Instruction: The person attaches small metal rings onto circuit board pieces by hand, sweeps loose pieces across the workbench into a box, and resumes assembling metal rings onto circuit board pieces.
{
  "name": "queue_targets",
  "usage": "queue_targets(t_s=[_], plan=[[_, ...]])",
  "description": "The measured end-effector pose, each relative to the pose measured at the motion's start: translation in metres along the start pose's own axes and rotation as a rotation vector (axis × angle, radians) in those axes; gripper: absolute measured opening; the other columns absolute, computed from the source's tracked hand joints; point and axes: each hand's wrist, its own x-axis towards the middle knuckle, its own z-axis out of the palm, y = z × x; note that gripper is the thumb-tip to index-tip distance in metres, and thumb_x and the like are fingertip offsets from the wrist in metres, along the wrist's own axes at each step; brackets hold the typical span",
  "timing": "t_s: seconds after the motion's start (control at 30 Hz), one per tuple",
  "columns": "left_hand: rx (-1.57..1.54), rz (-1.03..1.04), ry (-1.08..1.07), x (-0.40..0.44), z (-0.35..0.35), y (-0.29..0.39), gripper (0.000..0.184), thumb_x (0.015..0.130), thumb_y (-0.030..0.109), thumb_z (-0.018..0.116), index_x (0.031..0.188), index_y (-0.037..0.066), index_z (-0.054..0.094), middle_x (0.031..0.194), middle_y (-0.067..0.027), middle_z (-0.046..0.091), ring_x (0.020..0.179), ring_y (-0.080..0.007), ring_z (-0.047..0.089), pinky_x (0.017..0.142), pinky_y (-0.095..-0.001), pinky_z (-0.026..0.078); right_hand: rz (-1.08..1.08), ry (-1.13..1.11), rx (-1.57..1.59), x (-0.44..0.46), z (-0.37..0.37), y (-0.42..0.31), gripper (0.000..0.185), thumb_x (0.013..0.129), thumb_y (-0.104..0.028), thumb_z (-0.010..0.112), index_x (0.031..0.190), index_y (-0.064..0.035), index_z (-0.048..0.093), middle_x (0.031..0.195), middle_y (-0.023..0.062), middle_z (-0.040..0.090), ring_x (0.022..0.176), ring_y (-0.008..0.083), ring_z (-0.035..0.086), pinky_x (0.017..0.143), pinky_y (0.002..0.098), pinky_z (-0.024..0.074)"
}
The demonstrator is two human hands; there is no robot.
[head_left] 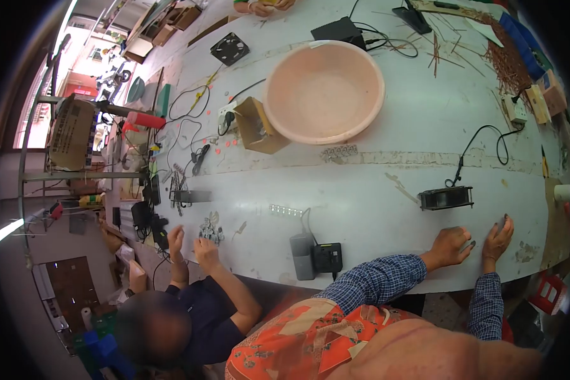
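Observation:
Both of my hands rest low over the right side of the white table, in blue checked sleeves. My left hand (449, 247) has its fingers curled in; whether anything small is between them I cannot make out. Just to its right, my right hand (498, 237) lies with fingers stretched apart and dark fingertips, holding nothing I can see. A black square cooling fan (446, 198) stands on edge just beyond my hands, touched by neither. Its black cord runs back toward a white power strip (516, 109).
A large pink basin (325, 93) and an open cardboard box (258, 126) stand mid-table. A grey device (303, 256) and black adapter (327, 258) lie left of my arm. A co-worker's hands (202, 250) are near small metal parts (211, 229). Another fan (230, 49) sits farther back.

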Motion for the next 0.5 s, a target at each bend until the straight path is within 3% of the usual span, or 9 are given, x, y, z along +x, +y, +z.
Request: queue_targets(t_s=[0.5], plan=[[-0.014, 0.008, -0.016, -0.003, 0.005, -0.006, 0.024, 0.077, 0.015, 0.074, 0.086, 0.004, 0.054, 0.083, -0.013, 0.058, 0.077, -0.0337, 0.061, 0.065, -0.0448, 0.049, -0.003, 0.013, -0.013, 0.001, 0.005, 0.007, 0.042, 0.096, -0.008, 0.056, 0.136, -0.0014, 0.047, 0.139, 0.0187, 0.052, 0.128, 0.0386, 0.051, 0.104, 0.0473, 0.0428]])
